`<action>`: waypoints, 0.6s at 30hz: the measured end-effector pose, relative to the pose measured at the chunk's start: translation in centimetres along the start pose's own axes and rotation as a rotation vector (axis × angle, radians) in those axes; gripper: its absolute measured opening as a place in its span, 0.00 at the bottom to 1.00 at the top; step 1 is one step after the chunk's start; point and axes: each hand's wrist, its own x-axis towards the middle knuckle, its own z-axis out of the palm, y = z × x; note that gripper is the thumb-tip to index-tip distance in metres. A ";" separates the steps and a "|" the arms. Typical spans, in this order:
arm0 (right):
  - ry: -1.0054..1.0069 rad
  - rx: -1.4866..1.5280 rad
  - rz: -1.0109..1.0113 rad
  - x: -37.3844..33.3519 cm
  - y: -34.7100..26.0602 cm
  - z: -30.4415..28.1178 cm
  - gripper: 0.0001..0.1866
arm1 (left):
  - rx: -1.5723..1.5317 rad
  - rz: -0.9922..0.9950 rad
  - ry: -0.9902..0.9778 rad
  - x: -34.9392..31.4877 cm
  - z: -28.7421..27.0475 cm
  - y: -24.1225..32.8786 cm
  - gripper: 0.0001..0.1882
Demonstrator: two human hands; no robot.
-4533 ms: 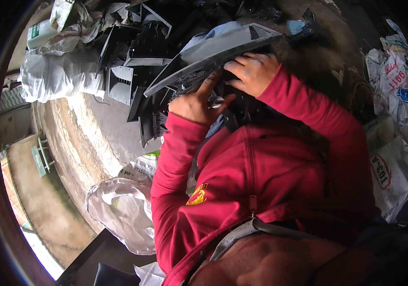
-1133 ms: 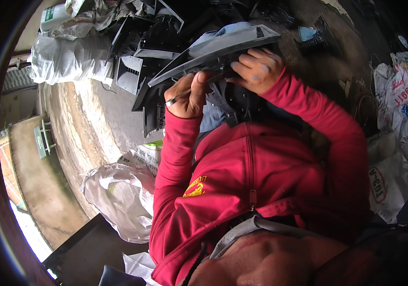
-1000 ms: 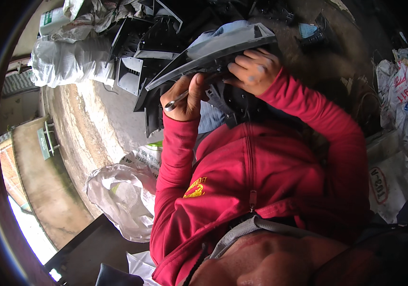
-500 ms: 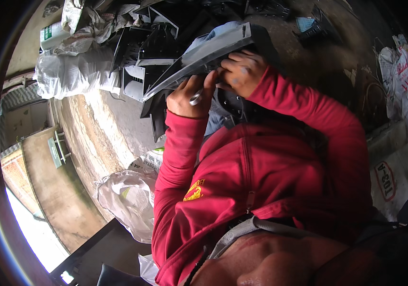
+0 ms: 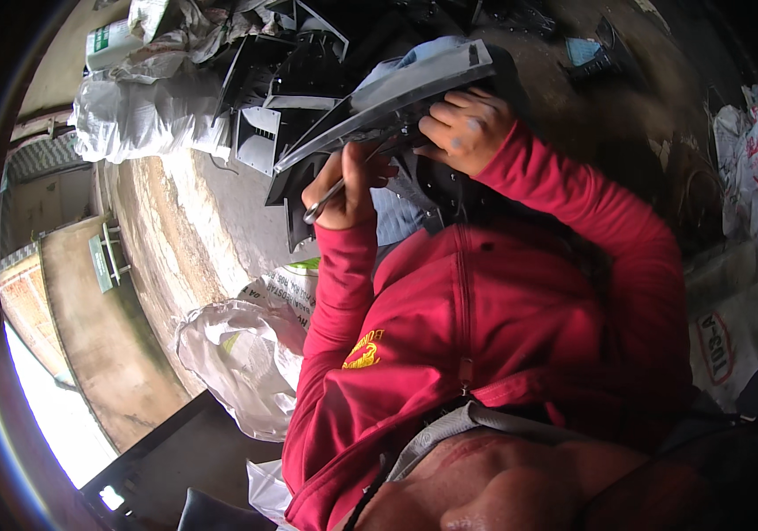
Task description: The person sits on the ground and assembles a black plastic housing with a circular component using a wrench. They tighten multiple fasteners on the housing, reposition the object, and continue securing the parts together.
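A long dark panel with a grey, dusty upper face [image 5: 388, 96] lies tilted across my lap, its narrow corner pointing left. My left hand [image 5: 341, 193] is closed around a slim metal wrench [image 5: 330, 198]; the rounded end sticks out below the fingers, and the shaft runs toward the panel's underside. Where its far end sits is hidden in shadow. My right hand [image 5: 469, 134] is closed with curled fingers at the panel's near edge, to the right of the wrench. Under both hands lies a black part with small bright studs [image 5: 437, 190].
Several black housings [image 5: 308, 71] are piled ahead, near a pale slotted plate [image 5: 258, 140]. White wrapped sacks [image 5: 144, 119] stand at the far left. A clear plastic bag [image 5: 242, 358] lies by my left elbow. Printed sacks [image 5: 746, 159] are at the right, and a black crate [image 5: 600, 57] lies at the far right.
My left hand has turned and shifted slightly left and down, apart from my right hand, showing more of the wrench. The view has shifted slightly, with panel and right hand appearing further right.
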 end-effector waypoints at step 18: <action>0.007 0.014 0.010 -0.2 0.0 0.3 0.11 | -0.048 -0.073 -0.075 2.0 -0.1 -2.4 0.21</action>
